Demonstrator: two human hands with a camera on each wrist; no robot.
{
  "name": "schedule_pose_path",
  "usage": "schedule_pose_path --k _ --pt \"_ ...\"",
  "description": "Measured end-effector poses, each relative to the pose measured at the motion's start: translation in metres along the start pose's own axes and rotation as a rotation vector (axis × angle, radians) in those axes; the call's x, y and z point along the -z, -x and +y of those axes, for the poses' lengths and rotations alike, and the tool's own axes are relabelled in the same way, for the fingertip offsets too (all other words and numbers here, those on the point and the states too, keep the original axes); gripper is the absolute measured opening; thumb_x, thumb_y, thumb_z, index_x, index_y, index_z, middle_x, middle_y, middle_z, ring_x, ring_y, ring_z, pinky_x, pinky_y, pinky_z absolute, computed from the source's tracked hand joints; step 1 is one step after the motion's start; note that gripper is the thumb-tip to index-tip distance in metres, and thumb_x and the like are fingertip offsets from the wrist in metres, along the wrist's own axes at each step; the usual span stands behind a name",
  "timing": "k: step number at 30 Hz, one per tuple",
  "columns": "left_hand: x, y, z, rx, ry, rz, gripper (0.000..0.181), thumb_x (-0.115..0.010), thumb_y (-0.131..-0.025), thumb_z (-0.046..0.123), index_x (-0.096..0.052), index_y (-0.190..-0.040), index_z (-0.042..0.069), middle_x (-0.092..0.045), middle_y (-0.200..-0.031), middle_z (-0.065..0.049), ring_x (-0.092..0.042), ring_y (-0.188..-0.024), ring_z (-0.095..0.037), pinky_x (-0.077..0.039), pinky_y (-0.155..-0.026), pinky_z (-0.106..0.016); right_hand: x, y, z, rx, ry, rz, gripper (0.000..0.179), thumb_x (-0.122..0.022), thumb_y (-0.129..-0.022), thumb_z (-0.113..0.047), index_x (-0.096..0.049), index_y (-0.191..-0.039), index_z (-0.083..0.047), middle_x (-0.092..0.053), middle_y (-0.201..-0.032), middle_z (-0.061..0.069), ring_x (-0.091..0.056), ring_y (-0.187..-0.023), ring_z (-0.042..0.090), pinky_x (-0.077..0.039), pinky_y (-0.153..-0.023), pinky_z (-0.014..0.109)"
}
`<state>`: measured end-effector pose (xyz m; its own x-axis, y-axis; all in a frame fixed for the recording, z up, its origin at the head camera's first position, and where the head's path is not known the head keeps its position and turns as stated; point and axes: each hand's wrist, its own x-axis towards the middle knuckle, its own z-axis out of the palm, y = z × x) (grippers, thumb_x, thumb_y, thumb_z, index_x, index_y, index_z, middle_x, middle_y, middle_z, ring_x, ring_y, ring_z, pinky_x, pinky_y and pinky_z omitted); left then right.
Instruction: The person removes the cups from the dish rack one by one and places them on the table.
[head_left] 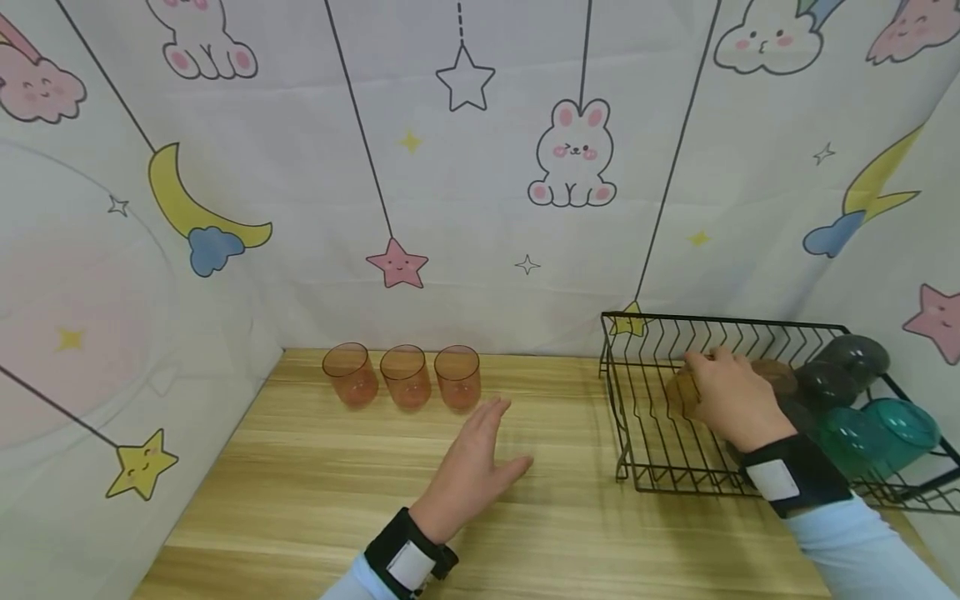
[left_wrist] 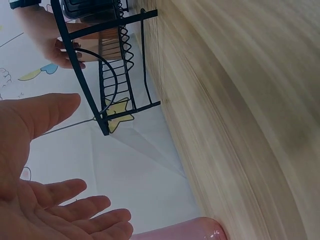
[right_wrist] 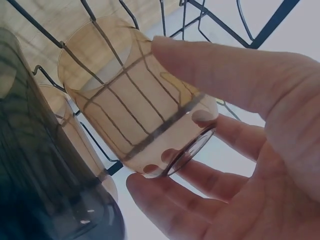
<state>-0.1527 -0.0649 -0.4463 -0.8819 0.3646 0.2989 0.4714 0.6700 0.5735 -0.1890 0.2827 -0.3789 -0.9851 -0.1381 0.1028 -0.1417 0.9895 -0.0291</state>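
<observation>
My right hand (head_left: 738, 404) reaches into the black wire dish rack (head_left: 645, 479) and grips an amber drinking glass (head_left: 681, 393). In the right wrist view, the thumb and fingers wrap the base end of that tilted, see-through glass (right_wrist: 125, 100). Over the middle of the table, my left hand (head_left: 472, 471) has its fingers extended and thumb apart, holding nothing. Left of the rack, three pinkish-orange glasses, a left one (head_left: 352, 379), a middle one (head_left: 406, 381) and a right one (head_left: 458, 381), stand in a row, the right one nearest the left hand.
Behind and right of the held glass, the rack carries another amber glass (head_left: 776, 377), dark grey glasses (head_left: 858, 358) and teal glasses (head_left: 900, 429). The wooden table (head_left: 315, 500) meets a printed cloth backdrop (head_left: 480, 217) along its back edge.
</observation>
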Motion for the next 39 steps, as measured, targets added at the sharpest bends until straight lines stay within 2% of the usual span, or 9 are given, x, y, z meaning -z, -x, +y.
schedule_pose_path --k 7,13,17,24,30,34,39 --pt "0.000 0.002 -0.001 0.019 -0.009 -0.007 0.078 -0.068 -0.082 0.044 -0.034 -0.141 0.006 -0.034 -0.143 -0.011 -0.028 -0.132 -0.021 -0.028 -0.103 -0.036 -0.003 -0.005 0.001 0.003 0.006 0.011 0.062 -0.075 -0.069 -0.004 -0.050 -0.125 0.003 -0.041 -0.110 0.033 -0.040 -0.100 0.053 -0.045 -0.068 0.060" --pt "0.000 0.002 -0.001 0.033 -0.011 -0.019 0.079 -0.069 -0.081 0.044 -0.034 -0.142 0.007 -0.034 -0.143 -0.013 -0.029 -0.131 -0.022 -0.028 -0.102 -0.037 -0.006 -0.010 0.001 -0.012 0.003 -0.019 0.058 -0.072 -0.072 -0.004 -0.048 -0.125 0.001 -0.044 -0.108 0.032 -0.046 -0.092 0.051 -0.046 -0.061 0.059" --pt "0.001 0.003 -0.001 0.029 -0.019 -0.015 0.079 -0.069 -0.081 0.044 -0.034 -0.141 0.007 -0.034 -0.143 -0.013 -0.030 -0.131 -0.023 -0.030 -0.102 -0.037 -0.005 -0.011 0.002 0.008 0.018 -0.013 0.056 -0.070 -0.073 -0.002 -0.049 -0.125 0.001 -0.048 -0.107 0.031 -0.049 -0.090 0.049 -0.046 -0.062 0.057" --pt "0.002 0.003 -0.001 0.039 -0.024 -0.021 0.080 -0.069 -0.081 0.045 -0.033 -0.142 0.008 -0.033 -0.144 -0.011 -0.031 -0.130 -0.022 -0.030 -0.101 -0.036 0.004 -0.005 0.006 0.063 -0.028 0.042 0.050 -0.070 -0.072 -0.002 -0.056 -0.119 -0.002 -0.054 -0.097 0.020 -0.055 -0.081 0.035 -0.048 -0.061 0.048" --pt "0.002 0.003 0.000 0.040 -0.024 -0.023 0.080 -0.068 -0.081 0.045 -0.033 -0.142 0.008 -0.032 -0.144 -0.011 -0.030 -0.131 -0.023 -0.030 -0.101 -0.037 0.017 0.000 0.009 0.054 -0.073 0.094 0.051 -0.073 -0.066 -0.003 -0.057 -0.114 -0.003 -0.055 -0.097 0.018 -0.055 -0.078 0.031 -0.047 -0.055 0.043" --pt "0.002 0.003 0.001 0.040 -0.025 -0.022 0.080 -0.068 -0.081 0.046 -0.033 -0.142 0.008 -0.032 -0.144 -0.011 -0.030 -0.130 -0.022 -0.030 -0.101 -0.037 0.027 0.004 0.003 0.071 -0.094 0.153 0.058 -0.077 -0.064 -0.009 -0.055 -0.118 -0.003 -0.055 -0.095 0.018 -0.054 -0.072 0.027 -0.045 -0.050 0.040" --pt "0.001 0.002 0.001 0.040 -0.022 -0.020 0.080 -0.068 -0.082 0.046 -0.033 -0.143 0.009 -0.032 -0.144 -0.011 -0.030 -0.130 -0.021 -0.030 -0.101 -0.037 0.033 0.008 -0.008 0.094 -0.110 0.229 0.065 -0.081 -0.066 -0.022 -0.053 -0.122 -0.006 -0.052 -0.107 0.022 -0.056 -0.074 0.030 -0.046 -0.051 0.042"
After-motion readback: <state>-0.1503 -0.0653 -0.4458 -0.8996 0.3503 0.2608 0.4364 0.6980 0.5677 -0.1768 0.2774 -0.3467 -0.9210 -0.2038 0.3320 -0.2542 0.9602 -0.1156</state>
